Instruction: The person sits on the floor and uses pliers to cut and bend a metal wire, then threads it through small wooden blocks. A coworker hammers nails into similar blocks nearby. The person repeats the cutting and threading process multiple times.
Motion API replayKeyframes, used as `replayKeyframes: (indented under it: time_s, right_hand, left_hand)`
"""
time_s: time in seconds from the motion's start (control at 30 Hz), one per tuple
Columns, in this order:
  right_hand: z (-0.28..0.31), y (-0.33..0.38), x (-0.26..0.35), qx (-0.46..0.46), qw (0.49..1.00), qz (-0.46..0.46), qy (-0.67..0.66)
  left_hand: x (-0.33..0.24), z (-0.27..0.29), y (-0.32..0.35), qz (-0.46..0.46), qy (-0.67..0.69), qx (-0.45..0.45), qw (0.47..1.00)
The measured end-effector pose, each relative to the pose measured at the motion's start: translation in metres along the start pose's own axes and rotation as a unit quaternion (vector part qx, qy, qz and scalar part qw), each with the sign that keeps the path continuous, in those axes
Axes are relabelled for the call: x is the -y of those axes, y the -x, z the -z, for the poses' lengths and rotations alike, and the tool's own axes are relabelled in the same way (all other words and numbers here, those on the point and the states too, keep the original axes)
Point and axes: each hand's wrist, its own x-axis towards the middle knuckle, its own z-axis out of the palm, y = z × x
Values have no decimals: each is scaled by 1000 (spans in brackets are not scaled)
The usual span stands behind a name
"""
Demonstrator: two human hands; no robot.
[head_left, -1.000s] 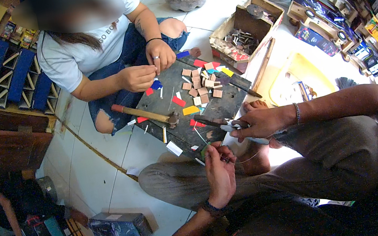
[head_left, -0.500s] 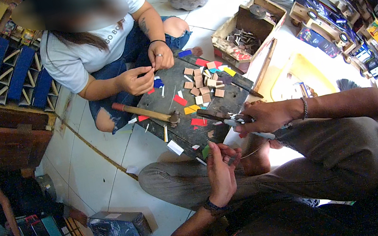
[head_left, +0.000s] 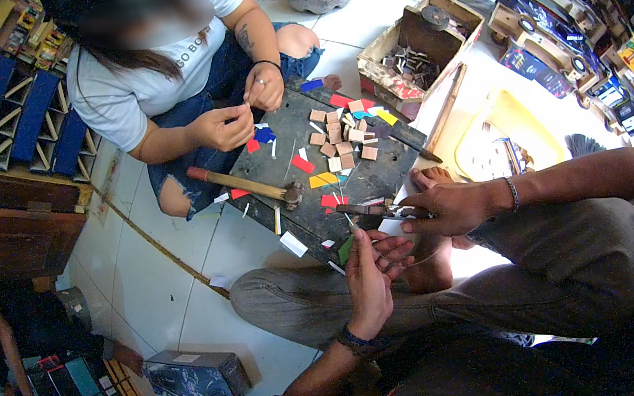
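Note:
My left hand [head_left: 367, 277] pinches a thin pale stick [head_left: 349, 219] upright between thumb and forefinger, its other fingers half curled. Just right of it, my right hand [head_left: 451, 208] is closed round a pair of pliers with dark jaws [head_left: 364, 209]; the fingers hide most of the handles. A white piece [head_left: 392, 227] shows beneath that hand. Both hands are over the near edge of a dark work board [head_left: 265, 181]. On the board are small wooden blocks [head_left: 339, 130], red pieces [head_left: 302, 164], a yellow piece [head_left: 322, 180] and a hammer [head_left: 249, 188] with a wooden handle.
Across the board a person [head_left: 158, 82] sits, hands together at something tiny. A blade-like tool [head_left: 418, 147] lies at the right edge. Beyond it stand a wooden box [head_left: 376, 72] of small parts and a yellow tub [head_left: 464, 133]. Boxes [head_left: 200, 378] sit on the floor, lower left.
The pliers have dropped lower and tilted, nearer my left hand. A thin pale stick now shows above my left fingertips. The person opposite has shifted their head to the right.

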Motion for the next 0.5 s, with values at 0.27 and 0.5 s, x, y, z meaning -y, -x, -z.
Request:
replayKeyframes:
  time_s: [0.27,0.5]
  right_hand:
    - [-6,-2,-3,3,1000,13,5]
    - [-12,-8,-6,-12,999,25,17]
  left_hand:
    - [-1,0,-2,2,-4,0,1000]
    - [-2,-1,-3,3,-10,4,1000]
